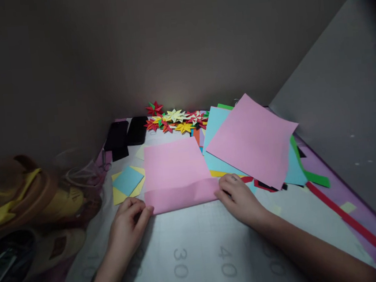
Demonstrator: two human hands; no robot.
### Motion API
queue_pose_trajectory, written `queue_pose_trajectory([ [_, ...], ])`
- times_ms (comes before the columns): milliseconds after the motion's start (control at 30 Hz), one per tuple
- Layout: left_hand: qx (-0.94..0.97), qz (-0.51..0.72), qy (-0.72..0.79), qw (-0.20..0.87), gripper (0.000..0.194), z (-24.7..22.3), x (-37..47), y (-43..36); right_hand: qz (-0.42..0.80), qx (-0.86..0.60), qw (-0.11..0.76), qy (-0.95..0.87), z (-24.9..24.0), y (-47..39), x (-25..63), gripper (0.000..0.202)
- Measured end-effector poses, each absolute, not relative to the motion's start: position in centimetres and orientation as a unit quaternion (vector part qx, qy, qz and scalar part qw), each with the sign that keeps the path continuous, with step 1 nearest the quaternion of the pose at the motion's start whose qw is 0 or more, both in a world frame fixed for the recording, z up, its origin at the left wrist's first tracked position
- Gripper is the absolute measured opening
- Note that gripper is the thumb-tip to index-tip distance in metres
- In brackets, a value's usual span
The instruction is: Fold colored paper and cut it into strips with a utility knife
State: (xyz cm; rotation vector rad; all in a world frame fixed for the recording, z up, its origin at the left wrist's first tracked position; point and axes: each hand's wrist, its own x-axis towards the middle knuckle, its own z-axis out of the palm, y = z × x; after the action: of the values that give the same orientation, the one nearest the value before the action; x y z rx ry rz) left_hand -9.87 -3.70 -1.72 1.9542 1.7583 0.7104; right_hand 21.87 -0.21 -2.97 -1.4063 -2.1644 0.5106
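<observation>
A pink sheet of paper (175, 164) lies in front of me, its near edge turned up and over into a wide flap. My left hand (129, 220) pinches the flap's left end between thumb and fingers. At the right end, my right hand (236, 196) is closed on the paper's edge in the same way. Just left of the sheet sits a small blue paper square (128, 181) on a yellow paper square (117, 195). To the right, another pink sheet (252, 139) rests at an angle over a light blue sheet (296, 170).
Several folded paper stars (175, 115) stand along the back. Two dark phones (117, 135) lie at the back left, near scissors (104, 161). A red paper strip (344, 214) and green paper (318, 178) are at the right. Bags (58, 246) fill the left side. The white mat (201, 250) has printed numbers.
</observation>
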Motion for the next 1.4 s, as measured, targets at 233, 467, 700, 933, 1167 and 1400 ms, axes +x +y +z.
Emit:
queue_pose_trajectory([
  [233, 0.778, 0.263, 0.534, 0.203, 0.016, -2.3, -10.9, -4.3, 0.211, -0.370, 0.291, -0.856, -3.7, 0.1, 23.7, 0.031],
  [467, 0.725, 0.259, 0.613, 0.176, 0.021, -2.8, -10.4, -5.8, 0.210, -0.448, 0.275, -0.824, -3.3, -1.0, 23.2, 0.018],
  [700, 0.670, 0.221, 0.687, 0.176, 0.035, -2.4, -9.2, -5.1, 0.137, -0.566, 0.200, -0.788, -3.6, -1.1, 21.8, 0.030],
  [933, 0.643, 0.202, 0.716, 0.181, 0.039, -1.8, -8.6, -4.5, 0.093, -0.604, 0.153, -0.777, -3.5, -0.9, 21.1, 0.030],
  [1167, 0.628, 0.191, 0.730, 0.192, 0.036, -1.8, -8.5, -4.3, 0.114, -0.644, 0.125, -0.746, -2.9, -0.9, 20.7, 0.030],
  [1400, 0.630, 0.179, 0.728, 0.204, 0.036, -2.0, -8.8, -4.1, 0.123, -0.658, 0.102, -0.736, -2.4, -0.9, 20.5, 0.030],
])
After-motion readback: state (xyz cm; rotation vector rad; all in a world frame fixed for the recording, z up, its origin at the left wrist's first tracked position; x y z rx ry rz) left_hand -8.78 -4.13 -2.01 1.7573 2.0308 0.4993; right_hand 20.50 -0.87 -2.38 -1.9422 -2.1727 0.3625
